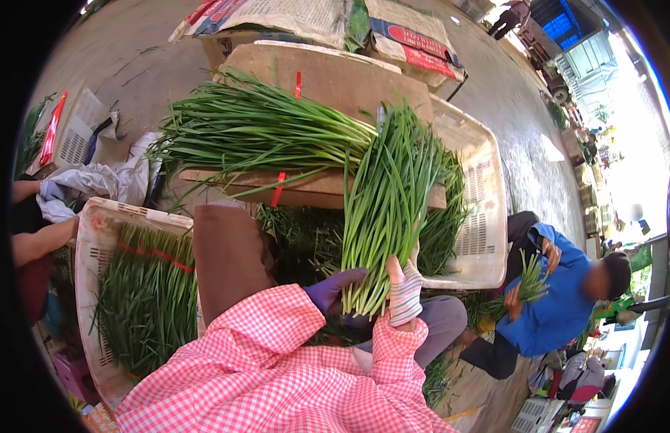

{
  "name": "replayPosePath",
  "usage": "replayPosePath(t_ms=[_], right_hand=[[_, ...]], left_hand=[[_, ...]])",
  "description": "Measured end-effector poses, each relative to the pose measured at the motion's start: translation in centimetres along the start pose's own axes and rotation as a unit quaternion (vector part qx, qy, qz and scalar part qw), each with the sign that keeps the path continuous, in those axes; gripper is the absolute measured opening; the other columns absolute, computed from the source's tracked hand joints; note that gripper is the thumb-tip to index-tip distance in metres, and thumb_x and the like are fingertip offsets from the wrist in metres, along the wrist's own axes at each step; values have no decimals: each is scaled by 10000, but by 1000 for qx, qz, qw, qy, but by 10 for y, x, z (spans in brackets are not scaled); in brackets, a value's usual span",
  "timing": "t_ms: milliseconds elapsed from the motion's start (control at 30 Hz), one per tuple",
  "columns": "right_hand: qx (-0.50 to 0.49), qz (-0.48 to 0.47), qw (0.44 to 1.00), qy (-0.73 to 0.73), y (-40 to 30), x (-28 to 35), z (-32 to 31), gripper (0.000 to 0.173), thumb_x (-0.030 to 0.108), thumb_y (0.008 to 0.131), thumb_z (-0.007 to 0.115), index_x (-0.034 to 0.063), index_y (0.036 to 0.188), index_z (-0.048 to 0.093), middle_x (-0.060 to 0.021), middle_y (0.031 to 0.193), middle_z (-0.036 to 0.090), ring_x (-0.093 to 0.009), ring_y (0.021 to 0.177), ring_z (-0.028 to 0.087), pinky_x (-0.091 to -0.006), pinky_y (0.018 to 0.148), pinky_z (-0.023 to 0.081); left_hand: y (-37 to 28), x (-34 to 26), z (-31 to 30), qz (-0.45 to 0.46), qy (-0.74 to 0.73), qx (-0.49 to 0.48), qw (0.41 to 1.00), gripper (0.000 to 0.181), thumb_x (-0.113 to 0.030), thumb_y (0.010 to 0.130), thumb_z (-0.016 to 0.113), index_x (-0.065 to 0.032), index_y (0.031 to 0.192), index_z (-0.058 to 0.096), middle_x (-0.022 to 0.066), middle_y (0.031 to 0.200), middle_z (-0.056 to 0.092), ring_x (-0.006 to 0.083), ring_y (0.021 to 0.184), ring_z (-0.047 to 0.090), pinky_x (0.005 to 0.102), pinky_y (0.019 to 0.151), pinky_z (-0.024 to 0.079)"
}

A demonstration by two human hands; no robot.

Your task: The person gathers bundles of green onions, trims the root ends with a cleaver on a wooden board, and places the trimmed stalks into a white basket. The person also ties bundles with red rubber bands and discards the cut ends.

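Note:
My left hand (333,288), in a purple glove, grips the lower stalk ends of a bunch of long green garlic chives (392,184) from the left. My right hand (404,289), in a striped glove with a bare thumb or finger showing, holds the same bunch from the right. The leaf ends of this bunch point away from me and rest over the right part of a wooden board (335,67). Across the board lies a second pile of garlic chives (270,132), leaves to the left. Red strips (278,189) stick out from under that pile.
A white plastic crate (86,281) with red-banded chives stands at my left; another white crate (495,216) is behind the board's right side. A person in blue (562,303) holds greens at right. Another person's arm (45,241) reaches in from the left. Printed sacks (291,19) cover crates ahead.

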State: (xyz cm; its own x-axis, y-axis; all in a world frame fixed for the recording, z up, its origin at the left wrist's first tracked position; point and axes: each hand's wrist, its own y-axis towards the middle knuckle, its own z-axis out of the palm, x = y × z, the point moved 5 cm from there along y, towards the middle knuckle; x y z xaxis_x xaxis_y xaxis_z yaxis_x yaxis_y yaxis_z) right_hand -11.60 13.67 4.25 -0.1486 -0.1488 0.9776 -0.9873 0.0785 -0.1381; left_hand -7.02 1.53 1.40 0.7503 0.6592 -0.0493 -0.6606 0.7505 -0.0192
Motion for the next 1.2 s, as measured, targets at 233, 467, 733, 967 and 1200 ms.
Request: replayPosePath(t_ms=[233, 467, 733, 967, 1200], right_hand=[[41, -27, 982, -184, 7, -3, -7, 420, 249, 869, 595, -15, 1187, 519, -50, 990, 622, -106, 842, 540, -231, 764, 439], [29, -89, 936, -339, 2, 1, -15, 403, 390, 904, 464, 19, 894, 621, -176, 676, 622, -319, 630, 605, -366, 579, 458], [22, -90, 894, -438, -9, 14, -26, 464, 479, 820, 528, 30, 776, 634, -175, 625, 600, -369, 632, 583, -404, 585, 464], [98, -46, 884, -454, -38, 53, 13, 412, 381, 651, 752, 4, 667, 588, -130, 544, 559, -252, 520, 572, -323, 529, 459], [6, 9, 960, -280, -39, 30, -2, 253, 215, 722, 688, -22, 707, 598, -81, 566, 586, -137, 502, 547, -271, 487, 439]], left_hand=[[4, 5, -13, -9, -5, -28, 1000, 422, -226, 901, 464, 30, 1236, 441, 174, 1182, 548, 269, 1061, 562, 402, 945, 430], [8, 7, -8, 3, -117, -18, 993, 408, -215, 852, 498, 29, 1179, 481, 168, 1091, 593, 288, 960, 599, 459, 846, 480], [7, 9, -1, -5, -72, -104, 992, 603, -565, 835, 469, -62, 1164, 519, 127, 1003, 623, 271, 853, 623, 449, 783, 506], [15, 12, -5, 36, -18, -62, 997, 625, -535, 874, 432, -45, 1262, 434, 147, 1202, 530, 268, 1059, 545, 426, 927, 432], [9, 11, -6, 30, -32, -60, 997, 470, -371, 899, 464, 4, 1182, 474, 168, 1099, 582, 265, 977, 586, 409, 881, 467]])
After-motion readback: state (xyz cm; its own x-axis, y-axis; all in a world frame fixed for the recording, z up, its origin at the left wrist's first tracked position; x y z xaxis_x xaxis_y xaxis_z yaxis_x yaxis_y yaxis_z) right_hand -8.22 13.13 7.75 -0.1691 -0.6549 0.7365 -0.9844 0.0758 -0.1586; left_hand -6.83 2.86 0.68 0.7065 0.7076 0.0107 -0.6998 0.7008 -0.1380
